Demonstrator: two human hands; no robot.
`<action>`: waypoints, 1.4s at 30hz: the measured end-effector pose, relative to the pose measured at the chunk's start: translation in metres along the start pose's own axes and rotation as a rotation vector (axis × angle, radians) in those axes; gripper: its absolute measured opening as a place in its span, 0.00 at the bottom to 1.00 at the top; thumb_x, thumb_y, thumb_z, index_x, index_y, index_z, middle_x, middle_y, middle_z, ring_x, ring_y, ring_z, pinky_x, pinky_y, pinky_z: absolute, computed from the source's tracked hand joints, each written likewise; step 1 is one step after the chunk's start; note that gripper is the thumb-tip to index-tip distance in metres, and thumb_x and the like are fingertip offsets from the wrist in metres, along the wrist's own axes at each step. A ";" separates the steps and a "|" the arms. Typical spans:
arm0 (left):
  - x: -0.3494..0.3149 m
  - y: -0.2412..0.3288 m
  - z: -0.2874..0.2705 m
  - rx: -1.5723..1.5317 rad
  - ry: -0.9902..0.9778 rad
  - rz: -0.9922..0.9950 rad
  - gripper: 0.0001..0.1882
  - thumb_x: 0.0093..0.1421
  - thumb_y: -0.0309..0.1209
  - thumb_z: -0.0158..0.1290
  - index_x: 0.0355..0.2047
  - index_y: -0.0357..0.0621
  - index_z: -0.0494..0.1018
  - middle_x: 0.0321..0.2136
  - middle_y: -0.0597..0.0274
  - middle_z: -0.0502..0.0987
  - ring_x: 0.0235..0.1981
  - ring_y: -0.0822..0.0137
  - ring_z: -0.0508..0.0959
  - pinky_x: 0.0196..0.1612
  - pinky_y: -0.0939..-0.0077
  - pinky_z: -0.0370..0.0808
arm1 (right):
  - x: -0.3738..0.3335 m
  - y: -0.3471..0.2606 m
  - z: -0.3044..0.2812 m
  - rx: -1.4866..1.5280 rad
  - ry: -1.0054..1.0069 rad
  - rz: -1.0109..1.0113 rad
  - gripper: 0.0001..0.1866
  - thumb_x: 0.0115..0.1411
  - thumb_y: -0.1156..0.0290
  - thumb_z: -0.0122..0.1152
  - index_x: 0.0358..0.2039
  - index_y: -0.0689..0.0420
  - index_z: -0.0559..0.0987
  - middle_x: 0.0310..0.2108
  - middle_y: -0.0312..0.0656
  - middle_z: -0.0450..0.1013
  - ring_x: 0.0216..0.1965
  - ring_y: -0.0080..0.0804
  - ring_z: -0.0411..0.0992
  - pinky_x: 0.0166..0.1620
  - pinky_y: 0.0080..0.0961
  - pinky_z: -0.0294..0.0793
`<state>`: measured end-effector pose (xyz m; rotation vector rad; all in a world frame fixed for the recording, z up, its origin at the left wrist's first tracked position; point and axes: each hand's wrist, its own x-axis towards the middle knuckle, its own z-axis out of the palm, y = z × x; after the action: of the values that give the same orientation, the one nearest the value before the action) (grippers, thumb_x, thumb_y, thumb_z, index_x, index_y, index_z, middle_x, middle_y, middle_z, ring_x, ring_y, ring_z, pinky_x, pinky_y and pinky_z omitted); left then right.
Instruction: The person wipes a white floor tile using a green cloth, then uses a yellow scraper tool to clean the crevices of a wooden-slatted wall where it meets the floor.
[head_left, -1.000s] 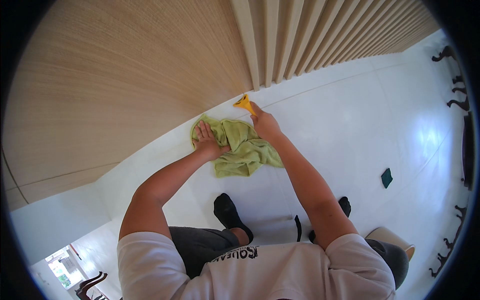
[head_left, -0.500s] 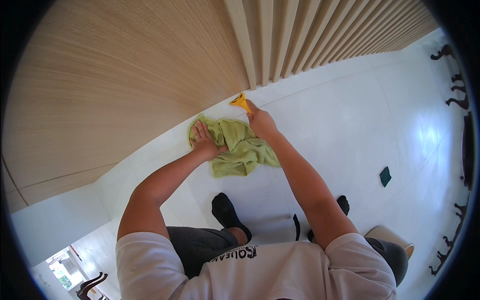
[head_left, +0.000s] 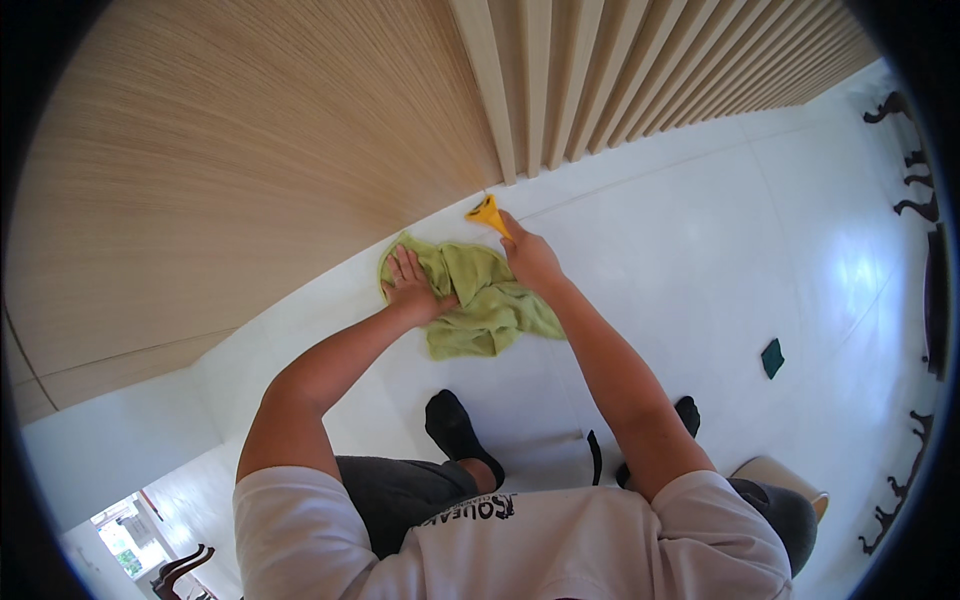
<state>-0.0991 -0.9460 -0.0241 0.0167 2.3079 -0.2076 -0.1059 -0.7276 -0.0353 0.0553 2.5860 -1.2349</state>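
A crumpled green cloth (head_left: 475,300) lies on the white floor beside the base of the wooden panel. My left hand (head_left: 411,287) presses flat on its left part, fingers spread. My right hand (head_left: 532,258) is closed round the handle of a yellow scraper (head_left: 487,214). The scraper's wide head points toward the foot of the panel, just above the cloth's far edge; its blade is too small to make out. My right forearm passes over the cloth's right end.
A wooden panel (head_left: 250,150) rises on the left and joins vertical wooden slats (head_left: 600,80) at the far side. On the white floor (head_left: 680,260) to the right lies a dark green pad (head_left: 772,358). Dark carved furniture legs (head_left: 918,190) line the right edge. My socked foot (head_left: 450,425) is near the cloth.
My right hand and the scraper have shifted slightly nearer to me and to the right, away from the panel's foot. My left hand stays on the cloth.
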 end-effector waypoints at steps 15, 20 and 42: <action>-0.001 0.005 -0.002 0.009 -0.002 0.018 0.69 0.45 0.68 0.51 0.63 0.27 0.25 0.64 0.39 0.21 0.66 0.40 0.26 0.61 0.38 0.47 | 0.003 0.002 -0.004 -0.037 -0.005 0.021 0.29 0.61 0.66 0.48 0.63 0.48 0.57 0.31 0.56 0.75 0.35 0.55 0.73 0.39 0.48 0.71; 0.002 0.001 0.000 0.004 0.020 0.006 0.68 0.45 0.68 0.51 0.63 0.28 0.26 0.64 0.39 0.21 0.66 0.40 0.26 0.60 0.37 0.47 | 0.009 -0.006 -0.003 0.021 0.020 -0.012 0.29 0.60 0.66 0.48 0.63 0.49 0.58 0.31 0.57 0.75 0.35 0.55 0.73 0.39 0.47 0.71; 0.017 0.004 0.018 -0.839 0.758 -0.166 0.36 0.54 0.57 0.52 0.51 0.39 0.65 0.56 0.45 0.61 0.59 0.47 0.58 0.60 0.55 0.54 | 0.014 -0.011 -0.016 -0.081 -0.157 0.019 0.28 0.61 0.65 0.48 0.62 0.49 0.58 0.34 0.54 0.75 0.38 0.52 0.73 0.41 0.45 0.72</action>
<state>-0.0977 -0.9454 -0.0493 -0.6128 2.9564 0.8265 -0.1245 -0.7232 -0.0208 -0.0314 2.4908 -1.0804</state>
